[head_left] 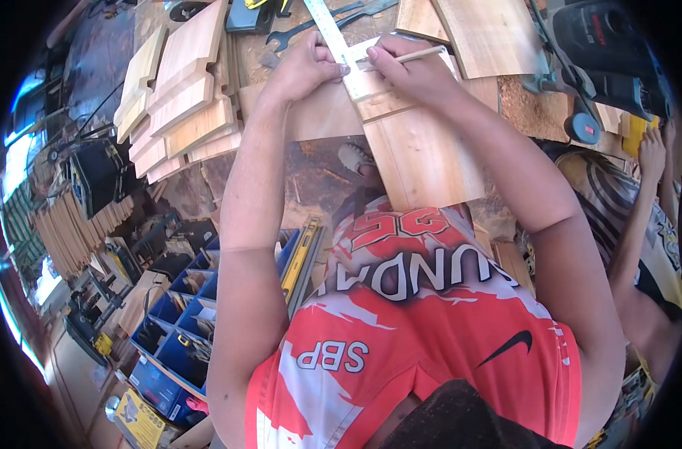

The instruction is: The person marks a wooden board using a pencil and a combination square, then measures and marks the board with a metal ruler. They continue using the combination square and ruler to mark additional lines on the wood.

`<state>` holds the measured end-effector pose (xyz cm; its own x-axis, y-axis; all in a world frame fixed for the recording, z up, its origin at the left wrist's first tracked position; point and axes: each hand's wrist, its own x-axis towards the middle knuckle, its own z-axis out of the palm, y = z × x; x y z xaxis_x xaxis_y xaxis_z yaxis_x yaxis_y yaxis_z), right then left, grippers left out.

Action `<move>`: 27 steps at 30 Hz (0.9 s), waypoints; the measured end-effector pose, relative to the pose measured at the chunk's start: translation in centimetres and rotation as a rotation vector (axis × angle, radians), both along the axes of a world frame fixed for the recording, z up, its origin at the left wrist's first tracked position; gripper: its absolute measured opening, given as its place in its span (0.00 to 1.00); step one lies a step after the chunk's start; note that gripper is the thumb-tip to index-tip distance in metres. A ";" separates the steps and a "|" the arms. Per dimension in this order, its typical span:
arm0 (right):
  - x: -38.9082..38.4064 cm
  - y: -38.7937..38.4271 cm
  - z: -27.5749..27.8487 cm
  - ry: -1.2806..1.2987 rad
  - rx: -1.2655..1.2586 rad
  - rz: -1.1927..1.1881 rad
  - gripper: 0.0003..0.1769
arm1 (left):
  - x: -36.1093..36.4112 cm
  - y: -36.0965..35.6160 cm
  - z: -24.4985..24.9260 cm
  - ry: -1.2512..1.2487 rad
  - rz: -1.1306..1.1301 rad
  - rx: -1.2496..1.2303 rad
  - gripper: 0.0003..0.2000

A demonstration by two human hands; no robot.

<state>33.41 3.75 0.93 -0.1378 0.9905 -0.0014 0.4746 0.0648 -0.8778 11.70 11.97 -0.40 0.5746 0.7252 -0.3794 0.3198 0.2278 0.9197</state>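
My left hand [307, 71] is closed at the edge of a metal ruler [327, 28], its thumb and fingers pressed on it. The ruler lies over the far end of a wooden board [423, 161], which juts past the bench edge toward my body. My right hand [416, 75] is closed around a pencil [424, 54], close to the ruler's right side. The pencil's tip is hidden by the fingers or too small to make out.
Stacked notched boards [187, 82] stand at the left, and another board [494, 37] lies at the right. Wrenches [311, 26] rest at the back. A power tool [599, 37] sits far right, near another person's arm [640, 217]. Below left is a blue compartment organizer [184, 359].
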 end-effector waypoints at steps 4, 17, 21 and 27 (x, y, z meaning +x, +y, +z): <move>0.0 0.4 -0.7 0.082 -0.027 -0.004 0.25 | -0.1 0.1 -0.1 -0.012 -0.003 -0.010 0.22; -0.1 0.6 -1.0 0.053 0.002 0.038 0.21 | -0.3 0.2 -0.2 0.033 -0.030 -0.030 0.21; -0.4 0.6 -0.9 0.044 -0.010 0.024 0.21 | -0.3 0.4 -0.3 0.046 -0.043 -0.014 0.20; -0.6 0.3 -0.7 -0.018 0.024 -0.013 0.22 | -0.1 0.2 0.0 0.054 -0.069 0.037 0.19</move>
<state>32.78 4.10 0.22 -0.1248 0.9920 0.0196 0.4912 0.0789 -0.8674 11.58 12.21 -0.42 0.6034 0.6987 -0.3845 0.3826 0.1694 0.9083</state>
